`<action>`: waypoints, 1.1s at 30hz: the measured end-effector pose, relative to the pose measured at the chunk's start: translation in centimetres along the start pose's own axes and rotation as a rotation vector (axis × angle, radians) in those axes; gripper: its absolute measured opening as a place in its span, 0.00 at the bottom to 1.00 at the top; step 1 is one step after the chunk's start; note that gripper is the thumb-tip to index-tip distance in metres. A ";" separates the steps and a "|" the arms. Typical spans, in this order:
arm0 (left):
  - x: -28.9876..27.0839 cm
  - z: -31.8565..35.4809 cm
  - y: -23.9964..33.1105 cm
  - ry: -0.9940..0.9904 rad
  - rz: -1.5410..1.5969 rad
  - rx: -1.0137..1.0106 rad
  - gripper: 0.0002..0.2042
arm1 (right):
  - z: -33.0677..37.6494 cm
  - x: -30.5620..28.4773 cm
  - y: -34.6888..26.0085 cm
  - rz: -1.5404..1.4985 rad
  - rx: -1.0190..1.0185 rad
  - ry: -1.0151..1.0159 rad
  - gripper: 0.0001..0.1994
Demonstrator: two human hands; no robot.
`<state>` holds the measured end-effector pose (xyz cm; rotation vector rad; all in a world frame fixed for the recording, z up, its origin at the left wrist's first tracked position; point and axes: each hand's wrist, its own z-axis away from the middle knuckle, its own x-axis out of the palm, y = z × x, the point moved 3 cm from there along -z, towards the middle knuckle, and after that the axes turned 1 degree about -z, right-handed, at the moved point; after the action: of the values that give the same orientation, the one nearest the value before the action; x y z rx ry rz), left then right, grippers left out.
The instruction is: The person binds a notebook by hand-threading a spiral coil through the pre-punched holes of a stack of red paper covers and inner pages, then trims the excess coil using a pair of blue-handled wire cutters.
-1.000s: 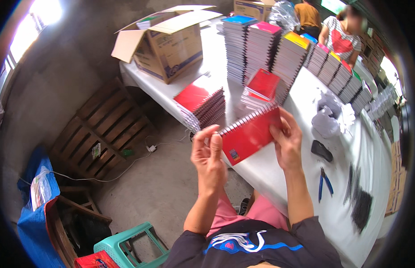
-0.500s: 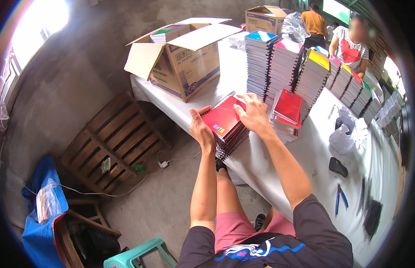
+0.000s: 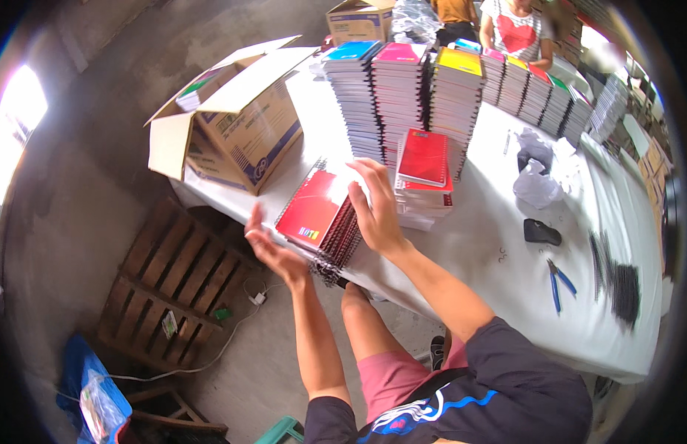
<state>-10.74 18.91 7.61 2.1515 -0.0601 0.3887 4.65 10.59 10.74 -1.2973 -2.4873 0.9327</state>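
A stack of red-covered spiral notebooks (image 3: 311, 211) lies at the table's near-left edge. My left hand (image 3: 275, 250) is open beside the stack's left side, its fingers stretched and slightly blurred. On the other side my right hand (image 3: 376, 209) is open too, fingers raised and curving a little, close to the stack's right edge. Neither hand grips a notebook; whether the right fingertips touch the stack I cannot tell. Just right of that hand stands a short pile topped by a red notebook (image 3: 425, 157).
Tall notebook stacks (image 3: 454, 96) stand behind. An open cardboard box (image 3: 243, 137) sits at the table's far left. To the right lie white plastic bags (image 3: 537, 185), a black object (image 3: 541, 231), blue-handled pliers (image 3: 559, 285) and black binding coils (image 3: 624, 292). A person (image 3: 517, 33) stands across the table.
Both hands have come away from the stack's sides and top, the left one moving off to the left. My view has turned, so the table's things appear shifted left.
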 end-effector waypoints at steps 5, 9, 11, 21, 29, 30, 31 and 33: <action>5.0 4.9 13.1 -0.291 0.383 0.165 0.20 | 0.8 -12.1 2.0 -0.123 0.273 0.288 0.28; 14.7 8.7 8.7 -0.763 -0.123 -0.036 0.43 | 1.6 -18.0 12.0 -0.555 1.210 0.211 0.48; 17.8 7.9 3.2 -0.736 -0.407 -0.161 0.49 | 2.5 -18.2 13.5 -0.680 1.438 0.056 0.58; 17.6 8.0 -0.1 -1.106 -0.290 -0.900 0.47 | -0.6 -13.1 7.7 -1.015 1.319 -0.236 0.37; 16.9 7.9 -2.8 -1.186 -0.317 -0.830 0.52 | 0.7 -15.4 9.4 -1.081 1.344 -0.221 0.31; 16.6 7.7 -3.2 -1.147 -0.346 -0.872 0.52 | 1.2 -15.6 9.5 -1.092 1.339 -0.201 0.30; 16.4 7.8 -3.5 -1.110 -0.367 -0.916 0.52 | 1.5 -16.0 9.5 -1.096 1.334 -0.180 0.30; 16.3 8.1 -3.9 -1.001 -0.458 -0.757 0.45 | 2.2 -16.2 10.2 -1.174 1.288 -0.079 0.28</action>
<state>7.55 16.26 5.12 1.3489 -0.2289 -0.8673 20.35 1.06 4.76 0.5312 -1.4644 1.5978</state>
